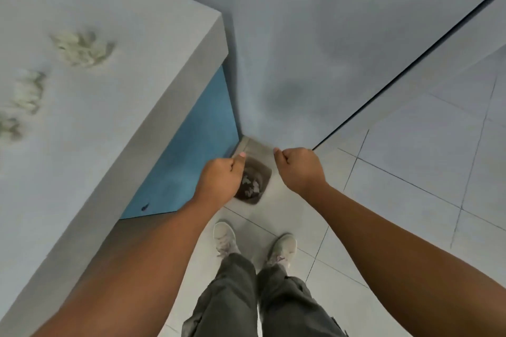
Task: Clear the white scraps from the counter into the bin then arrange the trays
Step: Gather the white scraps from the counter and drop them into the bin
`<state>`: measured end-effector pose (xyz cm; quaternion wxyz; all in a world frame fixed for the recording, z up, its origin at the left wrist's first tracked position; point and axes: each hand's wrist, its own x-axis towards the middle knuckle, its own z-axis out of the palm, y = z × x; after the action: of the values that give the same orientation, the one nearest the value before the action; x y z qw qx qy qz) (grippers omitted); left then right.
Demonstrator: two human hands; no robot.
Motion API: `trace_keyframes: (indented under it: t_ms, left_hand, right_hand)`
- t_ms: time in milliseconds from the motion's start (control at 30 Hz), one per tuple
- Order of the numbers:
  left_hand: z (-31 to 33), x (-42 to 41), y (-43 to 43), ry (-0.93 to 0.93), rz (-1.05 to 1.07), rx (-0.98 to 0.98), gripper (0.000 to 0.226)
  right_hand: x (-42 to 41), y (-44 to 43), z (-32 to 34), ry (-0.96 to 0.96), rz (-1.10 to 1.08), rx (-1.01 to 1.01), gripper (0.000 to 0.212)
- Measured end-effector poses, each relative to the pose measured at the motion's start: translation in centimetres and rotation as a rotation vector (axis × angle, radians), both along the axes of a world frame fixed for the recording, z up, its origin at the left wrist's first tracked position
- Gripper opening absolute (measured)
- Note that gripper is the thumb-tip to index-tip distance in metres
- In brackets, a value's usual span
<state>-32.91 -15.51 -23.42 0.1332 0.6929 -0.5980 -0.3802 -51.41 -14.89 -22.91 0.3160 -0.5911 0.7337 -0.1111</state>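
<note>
Left hand (219,178), right hand (299,169), fingers curled into fists, above upright bin (264,172), white scraps (82,49) on counter (131,96)

Three piles of white scraps (82,49), one counter (131,107), one bin (266,172), two hands (219,179) (299,169), two shoes (226,238) (283,249).

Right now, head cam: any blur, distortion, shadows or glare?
Head view: scraps on the counter are smeared by motion blur; bin below is soft; wide-angle lens splays counter edges and floor lines; dim shadow blotch on the wall; no glare.
</note>
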Motion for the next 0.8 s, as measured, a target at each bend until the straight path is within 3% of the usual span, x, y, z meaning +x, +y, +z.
trace_keyframes:
  t_ms: [333,467,667,800]
  left_hand:
    - [-20.4,-0.1,-1.5,-0.108,-0.122,0.210,0.057]
    - [-28.6,0.0,-2.1,-0.155,-0.193,0.288,0.044]
    - [-37.2,0.2,-2.5,-0.161,-0.304,0.372,0.030]
    - [-40.0,0.7,-2.2,-0.229,-0.341,0.391,0.043]
  right_hand:
    - [0.9,0.4,-18.4,0.016,-0.040,0.118,0.053]
    - [1.0,1.6,-25.2,0.015,-0.039,0.182,0.053]
    - [1.0,3.3,-32.3,-0.021,-0.078,0.241,0.053]
    - [1.5,4.1,-34.6,-0.064,-0.111,0.266,0.044]
